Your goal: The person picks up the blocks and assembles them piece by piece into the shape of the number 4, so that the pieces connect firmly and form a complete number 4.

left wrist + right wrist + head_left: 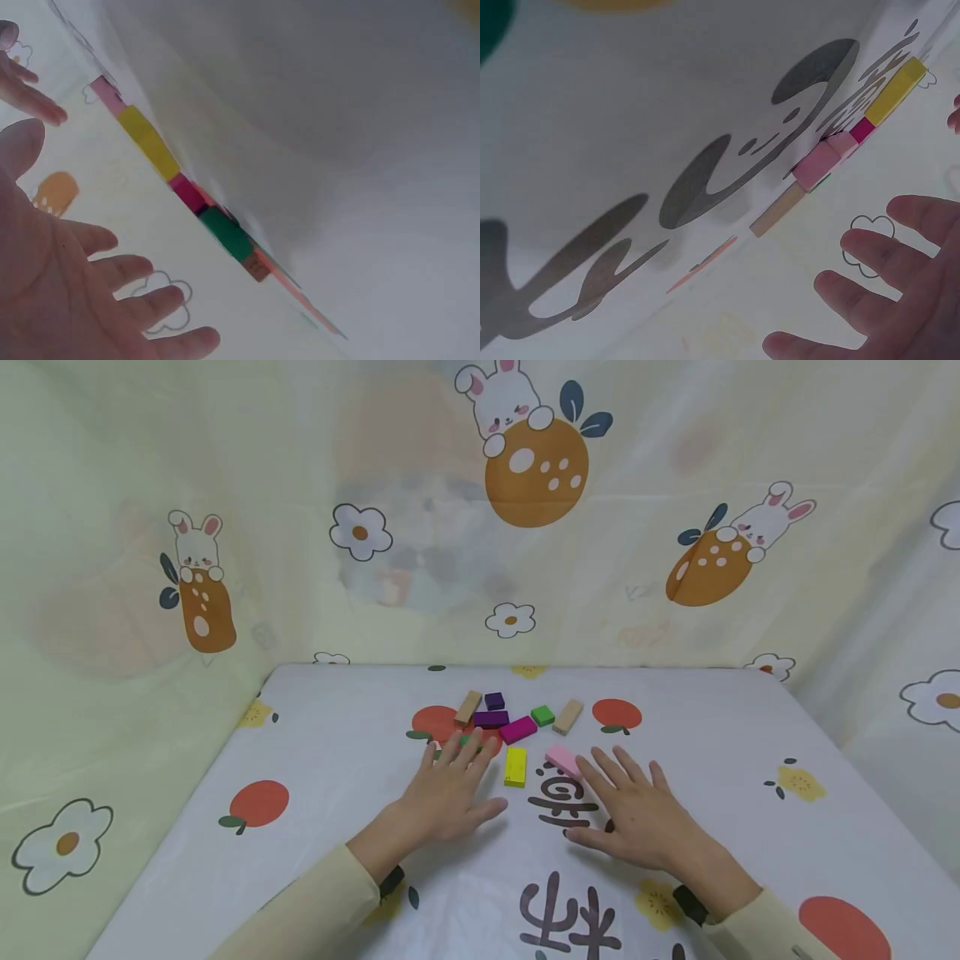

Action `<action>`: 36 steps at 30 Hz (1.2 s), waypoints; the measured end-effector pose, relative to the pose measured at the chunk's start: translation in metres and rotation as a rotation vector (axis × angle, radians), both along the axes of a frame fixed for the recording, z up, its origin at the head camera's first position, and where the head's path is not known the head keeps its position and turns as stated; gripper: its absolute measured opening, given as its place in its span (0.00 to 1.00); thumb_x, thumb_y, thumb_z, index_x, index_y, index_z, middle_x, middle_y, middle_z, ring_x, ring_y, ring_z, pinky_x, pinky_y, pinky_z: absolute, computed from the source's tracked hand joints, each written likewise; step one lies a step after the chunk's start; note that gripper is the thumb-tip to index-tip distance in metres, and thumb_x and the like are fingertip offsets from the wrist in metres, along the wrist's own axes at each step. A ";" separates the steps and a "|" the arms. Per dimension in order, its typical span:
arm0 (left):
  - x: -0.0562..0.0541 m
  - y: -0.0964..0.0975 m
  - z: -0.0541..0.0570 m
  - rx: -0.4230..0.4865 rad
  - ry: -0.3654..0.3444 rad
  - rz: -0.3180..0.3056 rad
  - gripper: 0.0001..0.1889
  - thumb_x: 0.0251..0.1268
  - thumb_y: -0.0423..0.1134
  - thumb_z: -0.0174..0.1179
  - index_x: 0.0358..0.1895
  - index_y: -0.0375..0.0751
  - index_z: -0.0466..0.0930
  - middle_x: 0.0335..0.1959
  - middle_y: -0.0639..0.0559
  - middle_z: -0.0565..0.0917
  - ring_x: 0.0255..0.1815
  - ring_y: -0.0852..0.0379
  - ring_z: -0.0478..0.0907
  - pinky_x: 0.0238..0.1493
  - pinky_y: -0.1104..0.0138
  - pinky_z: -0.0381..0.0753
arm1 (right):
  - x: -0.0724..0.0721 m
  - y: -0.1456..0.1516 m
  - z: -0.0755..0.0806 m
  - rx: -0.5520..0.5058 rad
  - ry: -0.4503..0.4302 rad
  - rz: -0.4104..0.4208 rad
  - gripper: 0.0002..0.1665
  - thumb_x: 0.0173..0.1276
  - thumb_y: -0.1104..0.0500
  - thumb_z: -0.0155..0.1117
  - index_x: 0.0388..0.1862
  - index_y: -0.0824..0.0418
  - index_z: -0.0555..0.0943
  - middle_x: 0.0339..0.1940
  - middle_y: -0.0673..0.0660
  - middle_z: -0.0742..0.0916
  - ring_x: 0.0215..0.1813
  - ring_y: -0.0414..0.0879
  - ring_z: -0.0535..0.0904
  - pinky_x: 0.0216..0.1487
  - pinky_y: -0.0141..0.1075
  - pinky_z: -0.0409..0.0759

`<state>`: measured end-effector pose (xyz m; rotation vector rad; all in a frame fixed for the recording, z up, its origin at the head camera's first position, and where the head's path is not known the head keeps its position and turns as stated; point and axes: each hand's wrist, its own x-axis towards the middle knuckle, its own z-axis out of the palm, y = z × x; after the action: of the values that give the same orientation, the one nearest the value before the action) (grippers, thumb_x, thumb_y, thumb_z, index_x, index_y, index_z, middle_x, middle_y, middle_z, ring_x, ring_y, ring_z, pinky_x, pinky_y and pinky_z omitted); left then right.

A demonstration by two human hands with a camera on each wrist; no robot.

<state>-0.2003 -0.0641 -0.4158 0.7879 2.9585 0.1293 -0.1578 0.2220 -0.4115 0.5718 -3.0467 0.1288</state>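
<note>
My left hand (447, 806) is held with fingers spread, just in front of several small coloured blocks. Its fingers partly hide a green block (228, 234) in the head view. The right hand (641, 818), also spread, has its fingertips close to a pink block (564, 762); contact cannot be told. Between the hands lies a yellow block (515, 767). Behind it are a magenta block (518, 730), a dark purple block (491, 719), a smaller purple block (494, 701) and a bright green block (543, 716). Plain wooden blocks (568, 717) lie at both sides. Neither hand holds anything.
A white patterned cloth (337, 735) covers the table, printed with red fruit, yellow flowers and dark lettering. Pale curtains (420, 635) with rabbit prints hang behind the table and on both sides.
</note>
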 end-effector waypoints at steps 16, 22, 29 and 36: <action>-0.028 0.033 -0.010 -0.044 -0.057 -0.012 0.45 0.74 0.68 0.49 0.86 0.53 0.45 0.87 0.51 0.50 0.86 0.42 0.49 0.80 0.38 0.54 | -0.002 -0.007 -0.001 0.010 -0.003 0.005 0.58 0.62 0.26 0.67 0.81 0.57 0.65 0.81 0.64 0.69 0.81 0.70 0.59 0.70 0.78 0.57; -0.034 0.039 -0.012 -0.072 -0.090 -0.042 0.41 0.78 0.63 0.48 0.86 0.54 0.45 0.86 0.54 0.51 0.86 0.45 0.49 0.81 0.42 0.54 | -0.002 -0.007 -0.002 0.010 0.003 0.015 0.58 0.62 0.26 0.67 0.81 0.57 0.65 0.81 0.63 0.70 0.81 0.70 0.59 0.69 0.78 0.58; -0.037 0.043 -0.012 -0.141 -0.065 -0.072 0.37 0.80 0.58 0.51 0.85 0.54 0.51 0.85 0.55 0.55 0.86 0.47 0.52 0.81 0.43 0.56 | -0.002 -0.007 -0.004 0.004 0.000 0.012 0.57 0.61 0.27 0.68 0.81 0.56 0.66 0.80 0.63 0.70 0.81 0.70 0.60 0.69 0.78 0.58; -0.038 0.045 -0.011 -0.210 0.019 -0.119 0.32 0.81 0.51 0.52 0.82 0.51 0.59 0.82 0.54 0.64 0.83 0.48 0.59 0.79 0.45 0.63 | -0.002 -0.006 -0.007 0.001 -0.005 0.003 0.57 0.61 0.26 0.67 0.81 0.55 0.65 0.80 0.62 0.70 0.81 0.69 0.59 0.69 0.78 0.58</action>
<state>-0.2380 -0.0191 -0.4270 0.9356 2.8699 -0.1932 -0.1601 0.2161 -0.4182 0.5770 -3.0510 0.1293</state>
